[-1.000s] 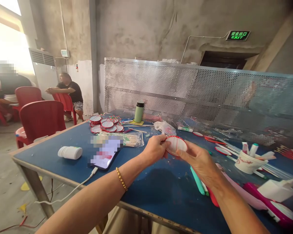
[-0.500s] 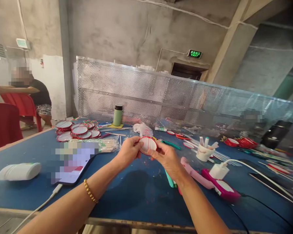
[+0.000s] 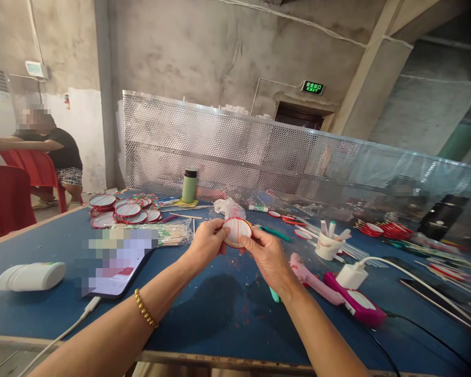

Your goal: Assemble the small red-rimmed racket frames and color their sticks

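Note:
Between my two hands, above the middle of the blue table [image 3: 204, 314], is a round white disc with a red rim [image 3: 237, 233] and a thin red line down its face. My left hand [image 3: 208, 240] pinches its left edge, thumb on the face. From the right, my right hand [image 3: 265, 251] grips the lower right edge, its thumb also on the face. Fingers behind the disc are mostly hidden. A teal-handled tool [image 3: 275, 295] lies partly behind my right wrist.
Left: piled red-rimmed discs [image 3: 127, 209], bagged sticks [image 3: 176, 233], a charging phone [image 3: 121, 267], a white case [image 3: 31, 276]. Right: a cup of markers [image 3: 328, 246], a pink glue gun [image 3: 314, 280], a magenta power strip [image 3: 371, 314]. Behind stand a green bottle [image 3: 189, 187] and perforated panel [image 3: 220, 146].
The disc has turned slightly, so its red line now stands nearly upright and its face shows more. My right hand has shifted a little; the left stays almost in place.

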### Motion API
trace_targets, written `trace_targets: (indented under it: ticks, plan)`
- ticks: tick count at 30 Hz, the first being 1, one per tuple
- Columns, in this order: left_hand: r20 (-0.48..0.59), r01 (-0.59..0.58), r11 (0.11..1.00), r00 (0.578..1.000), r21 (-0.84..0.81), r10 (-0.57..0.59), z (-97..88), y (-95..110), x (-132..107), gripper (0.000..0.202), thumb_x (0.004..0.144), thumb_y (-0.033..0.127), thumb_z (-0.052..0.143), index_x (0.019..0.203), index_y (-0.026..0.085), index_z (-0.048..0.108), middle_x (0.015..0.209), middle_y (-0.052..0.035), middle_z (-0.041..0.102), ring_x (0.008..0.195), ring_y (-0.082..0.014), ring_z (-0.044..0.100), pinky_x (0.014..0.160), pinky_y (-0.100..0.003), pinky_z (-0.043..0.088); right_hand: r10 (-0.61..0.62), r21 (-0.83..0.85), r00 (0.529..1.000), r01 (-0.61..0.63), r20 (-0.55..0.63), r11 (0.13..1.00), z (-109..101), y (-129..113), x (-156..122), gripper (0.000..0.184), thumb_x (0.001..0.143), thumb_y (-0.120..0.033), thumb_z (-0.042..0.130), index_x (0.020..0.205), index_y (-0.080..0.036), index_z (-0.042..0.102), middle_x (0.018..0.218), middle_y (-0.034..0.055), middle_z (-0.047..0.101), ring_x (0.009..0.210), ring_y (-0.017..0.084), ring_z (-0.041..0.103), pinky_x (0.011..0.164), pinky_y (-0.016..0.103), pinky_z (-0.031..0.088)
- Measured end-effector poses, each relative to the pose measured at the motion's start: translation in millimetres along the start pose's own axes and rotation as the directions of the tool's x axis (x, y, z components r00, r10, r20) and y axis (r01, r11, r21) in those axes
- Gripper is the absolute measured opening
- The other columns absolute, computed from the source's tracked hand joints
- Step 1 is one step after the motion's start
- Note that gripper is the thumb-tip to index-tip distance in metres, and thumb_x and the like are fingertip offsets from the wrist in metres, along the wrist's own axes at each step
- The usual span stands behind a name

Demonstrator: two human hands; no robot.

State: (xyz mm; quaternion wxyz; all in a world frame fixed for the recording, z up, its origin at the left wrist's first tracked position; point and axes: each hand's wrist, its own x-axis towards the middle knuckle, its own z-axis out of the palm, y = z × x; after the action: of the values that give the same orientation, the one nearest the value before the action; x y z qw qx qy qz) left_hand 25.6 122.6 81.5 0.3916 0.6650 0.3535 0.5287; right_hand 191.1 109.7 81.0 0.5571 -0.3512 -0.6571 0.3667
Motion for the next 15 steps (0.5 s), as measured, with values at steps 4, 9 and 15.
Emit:
trace_targets:
  ticks: [4, 9, 15]
  plan:
    - [-0.015, 0.006, 1.000, 1.000, -0.008, -0.006, 0.0, 0, 0, 0.021, 0.084, 0.031, 0.049, 0.067, 0.019, 0.051, 0.042, 0.0039, 0.050, 0.039, -0.0096, 0.042, 0.042, -0.021, 0.031, 0.026, 0.090, 1.000, -0.026, -0.001, 0.996, 3, 3, 0, 0.031, 0.076, -0.044, 0.076, 0.098, -0.023, 0.076, 0.088, 0.0025, 0.071, 0.074, 0.017, 0.056, 0.068, 0.030, 0.043]
    - [-0.047, 0.009, 1.000, 0.999, -0.004, -0.009, 0.0, -1, 0, 0.020, 0.084, 0.026, 0.048, 0.066, 0.019, 0.051, 0.042, 0.0041, 0.050, 0.039, -0.0087, 0.042, 0.043, -0.020, 0.031, 0.059, 0.197, 0.997, -0.050, -0.042, 0.979, 9, 1, 1, 0.028, 0.072, -0.041, 0.080, 0.092, -0.021, 0.077, 0.084, 0.0033, 0.071, 0.073, 0.017, 0.055, 0.068, 0.031, 0.043]
    - [-0.093, 0.013, 0.999, 0.996, -0.030, -0.015, -1.5, -3, 4, 0.019, 0.085, 0.025, 0.048, 0.067, 0.018, 0.052, 0.041, 0.0044, 0.048, 0.038, -0.0084, 0.042, 0.044, -0.020, 0.032, 0.102, 0.289, 0.995, -0.093, -0.018, 0.953, 14, -4, 2, 0.029, 0.072, -0.036, 0.079, 0.097, -0.023, 0.076, 0.097, 0.0058, 0.072, 0.083, 0.020, 0.060, 0.075, 0.035, 0.046]
